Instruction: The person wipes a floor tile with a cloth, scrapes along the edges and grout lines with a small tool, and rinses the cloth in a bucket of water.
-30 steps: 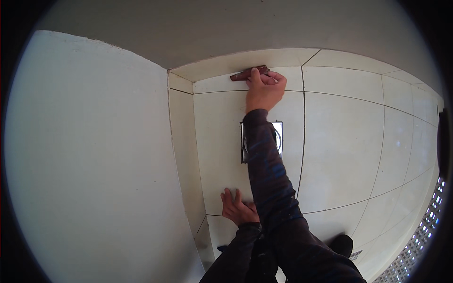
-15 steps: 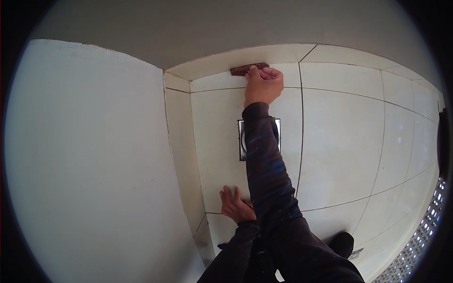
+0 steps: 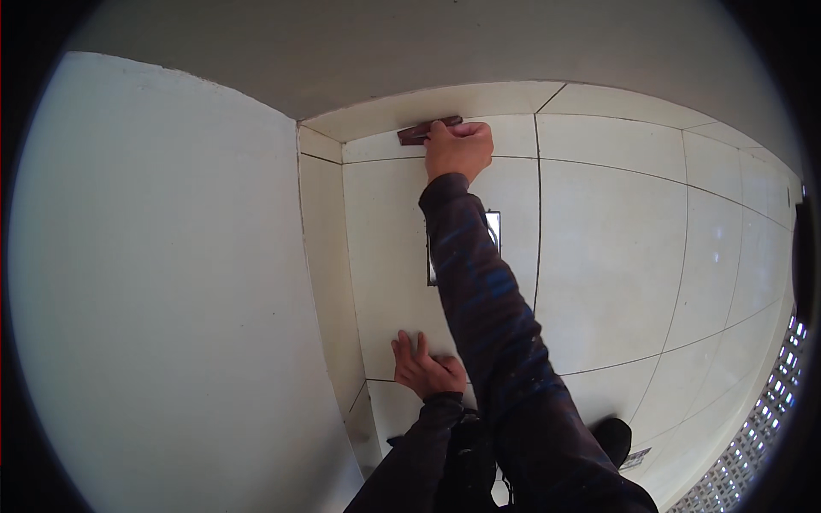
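Note:
At the far edge of the tiled floor (image 3: 611,256), my right hand (image 3: 460,147) is closed on a reddish-brown bar (image 3: 416,133). The bar lies lengthwise close to the foot of the far wall's tile skirting (image 3: 402,115), its left end sticking out past my fingers. What kind of tool it is I cannot make out. Nearer to me and to the left, my left hand (image 3: 428,368) rests on the tiles with fingers spread and nothing visible in it. My right forearm covers most of a square metal-framed fitting (image 3: 494,227) set in the floor.
A pale wall (image 3: 171,274) rises along the left, with tile skirting (image 3: 329,248) at its foot. A grey wall (image 3: 428,43) closes the far side. Dark shoe (image 3: 612,440) at lower right; beyond it, a perforated lattice (image 3: 753,427) along the right rim.
My right hand has slid the bar leftward along the far skirting. The forearm now hides more of the floor fitting's left and middle. My left hand stays on the tiles.

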{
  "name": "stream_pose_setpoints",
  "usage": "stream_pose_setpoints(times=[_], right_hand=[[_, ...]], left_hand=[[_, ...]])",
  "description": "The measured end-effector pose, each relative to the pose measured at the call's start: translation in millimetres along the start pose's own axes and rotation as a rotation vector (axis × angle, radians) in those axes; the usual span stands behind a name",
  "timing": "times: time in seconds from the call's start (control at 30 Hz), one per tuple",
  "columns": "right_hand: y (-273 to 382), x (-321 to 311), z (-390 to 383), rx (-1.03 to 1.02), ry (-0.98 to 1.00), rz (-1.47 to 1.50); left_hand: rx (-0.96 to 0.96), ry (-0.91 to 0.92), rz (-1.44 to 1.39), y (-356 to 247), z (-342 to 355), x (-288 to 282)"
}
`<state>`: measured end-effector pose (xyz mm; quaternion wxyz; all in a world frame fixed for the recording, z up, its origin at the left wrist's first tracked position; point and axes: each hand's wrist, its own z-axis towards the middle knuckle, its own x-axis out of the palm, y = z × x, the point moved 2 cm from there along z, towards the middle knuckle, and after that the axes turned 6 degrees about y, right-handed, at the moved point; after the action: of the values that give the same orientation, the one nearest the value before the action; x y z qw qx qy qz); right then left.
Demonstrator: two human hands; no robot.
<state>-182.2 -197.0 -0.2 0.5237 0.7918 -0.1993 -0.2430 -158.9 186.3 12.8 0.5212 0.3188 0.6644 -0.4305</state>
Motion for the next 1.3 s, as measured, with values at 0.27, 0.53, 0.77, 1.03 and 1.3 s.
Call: stream_pose_setpoints(times=[0.27, 0.53, 0.77, 1.03, 1.3], right_hand=[[20, -31, -4, -0.199, 0.044, 0.592], [34, -9, -34, -0.313, 0.094, 0.765], [44, 11, -59, -0.375, 0.167, 0.74], [51, 8, -52, -0.413, 0.071, 0.652], [53, 11, -54, -0.502, 0.025, 0.512]], left_hand=[[0.015, -0.071, -0.032, -6, 0, -2], [-0.005, -0.011, -0.045, 4, -3, 4], [-0.049, -0.126, -0.03, 21, -9, 27], [-0.032, -0.177, -0.018, 20, -4, 21], [-0.001, -0.128, -0.035, 18, -1, 10]])
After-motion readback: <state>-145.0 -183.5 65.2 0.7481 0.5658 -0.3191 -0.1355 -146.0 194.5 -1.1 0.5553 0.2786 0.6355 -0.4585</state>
